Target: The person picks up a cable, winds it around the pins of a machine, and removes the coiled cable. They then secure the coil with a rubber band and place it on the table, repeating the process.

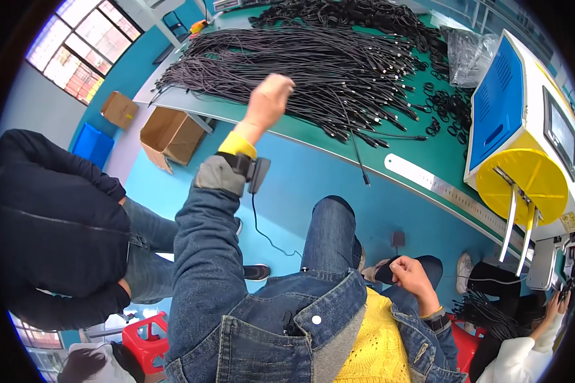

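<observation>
My left hand reaches over the near edge of a wide heap of black cables with metal plug ends. Its fingers are curled closed, and whether a cable is in them is hidden. Low over my lap, my right hand is bent into a loose fist with nothing showing in it. A single cable end hangs off the table edge between the two hands. Both wrists wear dark bands, the left one with a small black box and a thin wire.
A steel ruler lies along the green table's front edge. A white, blue and yellow machine with prongs stands at right, by black loops and a clear bag. Cartons are at left. One person is left, another right.
</observation>
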Motion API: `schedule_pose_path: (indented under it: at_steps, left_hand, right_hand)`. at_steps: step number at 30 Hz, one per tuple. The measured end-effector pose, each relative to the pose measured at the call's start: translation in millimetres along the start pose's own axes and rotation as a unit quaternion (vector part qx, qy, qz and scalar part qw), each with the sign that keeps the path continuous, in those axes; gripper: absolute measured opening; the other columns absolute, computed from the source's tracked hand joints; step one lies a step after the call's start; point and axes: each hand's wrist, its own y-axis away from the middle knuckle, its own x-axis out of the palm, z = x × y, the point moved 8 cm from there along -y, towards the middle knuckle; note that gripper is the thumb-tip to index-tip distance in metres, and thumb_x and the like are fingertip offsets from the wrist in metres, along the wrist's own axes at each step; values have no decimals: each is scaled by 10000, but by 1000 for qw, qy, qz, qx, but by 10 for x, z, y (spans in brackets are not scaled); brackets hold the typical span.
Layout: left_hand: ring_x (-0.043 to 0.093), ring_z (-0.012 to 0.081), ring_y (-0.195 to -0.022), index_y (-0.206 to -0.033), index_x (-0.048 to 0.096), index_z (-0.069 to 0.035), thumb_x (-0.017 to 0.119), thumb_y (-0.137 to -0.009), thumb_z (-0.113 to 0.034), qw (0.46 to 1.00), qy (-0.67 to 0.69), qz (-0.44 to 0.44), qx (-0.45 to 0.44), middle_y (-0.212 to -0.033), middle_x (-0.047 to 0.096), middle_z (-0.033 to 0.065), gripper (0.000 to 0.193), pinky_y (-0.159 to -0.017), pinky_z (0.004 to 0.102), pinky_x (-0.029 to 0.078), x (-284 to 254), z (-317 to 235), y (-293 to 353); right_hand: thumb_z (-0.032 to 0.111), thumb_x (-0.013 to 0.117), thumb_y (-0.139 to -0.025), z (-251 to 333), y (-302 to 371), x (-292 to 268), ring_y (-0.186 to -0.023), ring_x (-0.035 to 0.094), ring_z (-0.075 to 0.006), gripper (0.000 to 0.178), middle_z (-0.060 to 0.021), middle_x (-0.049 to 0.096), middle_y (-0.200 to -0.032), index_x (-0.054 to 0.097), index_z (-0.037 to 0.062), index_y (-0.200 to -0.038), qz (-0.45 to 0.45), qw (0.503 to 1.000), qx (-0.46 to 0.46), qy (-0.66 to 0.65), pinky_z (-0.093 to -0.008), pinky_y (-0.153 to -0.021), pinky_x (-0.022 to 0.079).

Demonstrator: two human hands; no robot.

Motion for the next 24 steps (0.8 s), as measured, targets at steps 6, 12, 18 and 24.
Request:
schedule_pose_path:
  at_steps: [6, 12, 18, 24]
  left_hand:
    - [560, 281, -819, -823, 585, -58, 555, -753, -25, 999, -39, 7, -30, -832, 577, 91, 83, -720, 358, 473, 141, 299, 181]
    - [531, 317, -897, -972, 569, -80, 594, -739, -195, 915, -294, 146, -234, -1022, 534, 105, 261, -793, 390, 453, -115, 1791, 765]
    - [513, 347, -959, -1014, 574, -118, 572, -774, -350, 857, -373, 259, -242, -1002, 538, 107, 334, -796, 441, 426, -40, 1586, 730]
    - [581, 293, -819, -863, 635, -128, 605, -747, -406, 863, -274, 405, -130, -859, 613, 102, 303, -752, 411, 430, 154, 1257, 707]
  right_hand:
    - [187, 550, -817, 88, -39, 63, -521, 486, -66, 171, -7, 548, -601, 549, 20, -778, 14, 1000, 7, 22, -217, -479, 387]
    - [182, 550, -815, 84, -20, 18, -517, 484, -67, 165, -10, 548, -598, 550, 22, -776, -7, 1000, 18, 8, -218, -476, 386]
    - [174, 552, -809, 114, -120, 66, -510, 487, -71, 161, -14, 552, -598, 552, 17, -773, -10, 999, 23, 23, -227, -466, 389]
    - [171, 557, -805, 152, -160, 146, -511, 493, -73, 166, -17, 552, -591, 551, 10, -767, 2, 999, 25, 40, -231, -466, 393]
